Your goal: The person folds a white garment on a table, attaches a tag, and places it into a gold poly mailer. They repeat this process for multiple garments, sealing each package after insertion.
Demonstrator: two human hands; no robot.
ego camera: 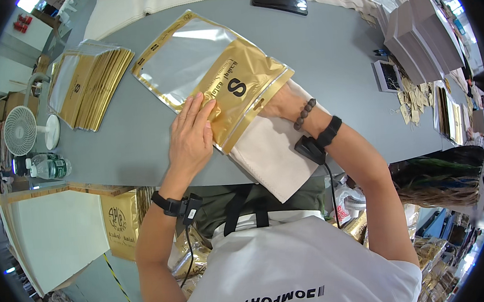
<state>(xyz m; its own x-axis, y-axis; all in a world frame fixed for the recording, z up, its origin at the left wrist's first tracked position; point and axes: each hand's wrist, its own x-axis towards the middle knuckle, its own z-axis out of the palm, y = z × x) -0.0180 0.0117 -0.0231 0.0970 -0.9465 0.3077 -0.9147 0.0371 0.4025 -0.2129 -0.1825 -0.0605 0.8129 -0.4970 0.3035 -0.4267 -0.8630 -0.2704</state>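
A gold plastic pouch with a clear window [220,79] lies slantwise on the grey table in front of me. My left hand [192,131] rests on its near left edge, fingers over the gold part and thumb beside them. My right hand [278,102] reaches into the pouch's open end; its fingers are hidden under the gold film. Folded cream fabric [278,157] lies beneath my right wrist and runs from the pouch's mouth over the table's near edge. Whether my right fingers hold the fabric inside the pouch cannot be seen.
A fanned stack of gold pouches [98,87] lies left, near a white fan [21,130] and plastic bottles [53,167]. A black phone [280,4] lies at the far side. To the right are tall stacks of cards [419,39], a small box [387,76] and scattered hang tags [413,101].
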